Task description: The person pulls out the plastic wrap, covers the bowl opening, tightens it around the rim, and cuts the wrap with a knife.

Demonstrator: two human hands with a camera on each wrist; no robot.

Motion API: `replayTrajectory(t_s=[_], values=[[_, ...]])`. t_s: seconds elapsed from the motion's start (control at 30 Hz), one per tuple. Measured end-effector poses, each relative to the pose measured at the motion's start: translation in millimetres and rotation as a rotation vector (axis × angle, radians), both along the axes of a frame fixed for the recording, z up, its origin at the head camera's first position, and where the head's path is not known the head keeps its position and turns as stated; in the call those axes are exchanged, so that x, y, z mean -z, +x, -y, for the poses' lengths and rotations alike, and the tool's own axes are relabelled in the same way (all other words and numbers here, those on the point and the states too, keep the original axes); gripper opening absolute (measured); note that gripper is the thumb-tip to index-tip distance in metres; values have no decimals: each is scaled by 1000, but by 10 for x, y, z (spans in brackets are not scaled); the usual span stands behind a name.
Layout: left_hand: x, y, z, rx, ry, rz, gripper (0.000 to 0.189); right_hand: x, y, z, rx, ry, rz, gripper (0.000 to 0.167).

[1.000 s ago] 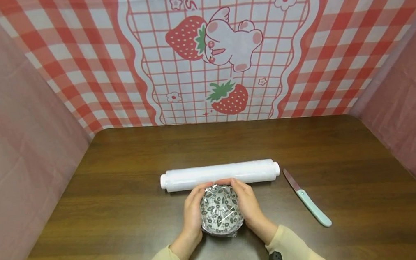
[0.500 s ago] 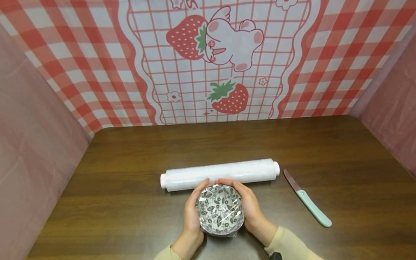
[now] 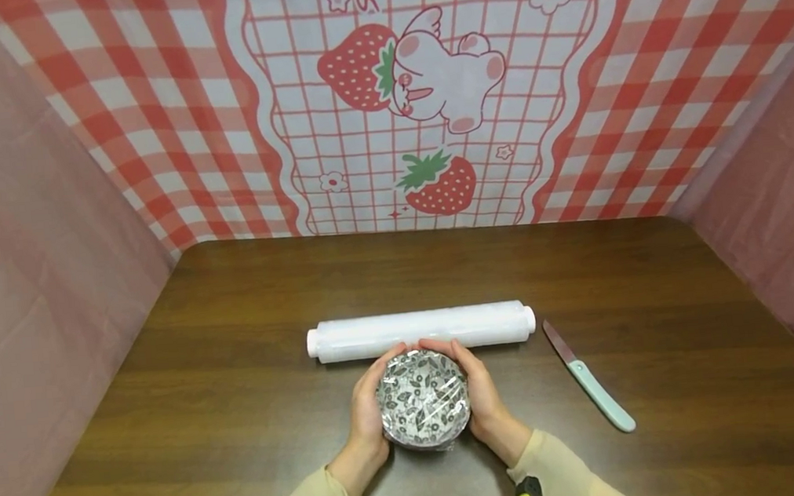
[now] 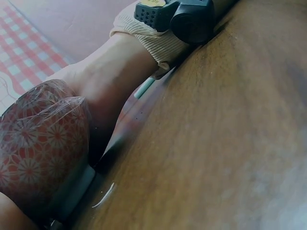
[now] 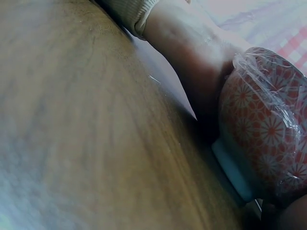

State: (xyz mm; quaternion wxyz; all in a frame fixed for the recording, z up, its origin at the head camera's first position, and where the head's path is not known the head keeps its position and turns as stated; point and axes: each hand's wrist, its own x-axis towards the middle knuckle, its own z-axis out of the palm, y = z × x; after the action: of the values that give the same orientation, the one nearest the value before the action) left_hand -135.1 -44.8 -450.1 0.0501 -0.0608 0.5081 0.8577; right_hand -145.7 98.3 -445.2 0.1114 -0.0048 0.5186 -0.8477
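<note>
A round bowl [image 3: 424,399] stands on the table with clear plastic wrap stretched over its top. Grey-black leaves and flowers show through the wrap. In the left wrist view the bowl [image 4: 41,148] has a red floral outside, with crinkled wrap clinging to its side. My left hand [image 3: 366,408] curves round the left side of the bowl, and my right hand [image 3: 482,394] holds the right side. Their fingertips come close together at the far rim. From the right wrist, the bowl's [image 5: 268,124] pale foot appears at the tabletop.
A white roll of plastic wrap [image 3: 422,332] lies crosswise just behind the bowl. To the right is a knife [image 3: 597,392] with a pale green handle, its blade pointing away. The brown wooden table [image 3: 201,360] meets a red-and-white checked cloth at the back.
Both hands have shifted their hold slightly around the bowl, and the left fingertips have moved along the far rim. The roll and knife have stayed in place on the table.
</note>
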Motion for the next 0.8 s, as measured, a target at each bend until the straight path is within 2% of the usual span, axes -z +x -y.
replayTrajectory(t_s=[0.43, 0.53, 0.6, 0.67, 0.8], values=[[-5, 21, 0, -2, -51, -15, 41, 13, -6, -21, -68, -175, 153, 35], [-6, 24, 2, 6, -45, -14, 41, 9, -15, -23, -54, -176, 183, 33], [-1, 20, 7, 18, -46, -19, 41, 14, -21, -23, -20, -101, 149, 35], [6, 11, 18, 33, -66, -42, 41, 22, -27, -28, 19, 23, 83, 38], [19, -13, 64, 70, -152, -93, 40, 29, -43, -53, 57, 254, -39, 42]])
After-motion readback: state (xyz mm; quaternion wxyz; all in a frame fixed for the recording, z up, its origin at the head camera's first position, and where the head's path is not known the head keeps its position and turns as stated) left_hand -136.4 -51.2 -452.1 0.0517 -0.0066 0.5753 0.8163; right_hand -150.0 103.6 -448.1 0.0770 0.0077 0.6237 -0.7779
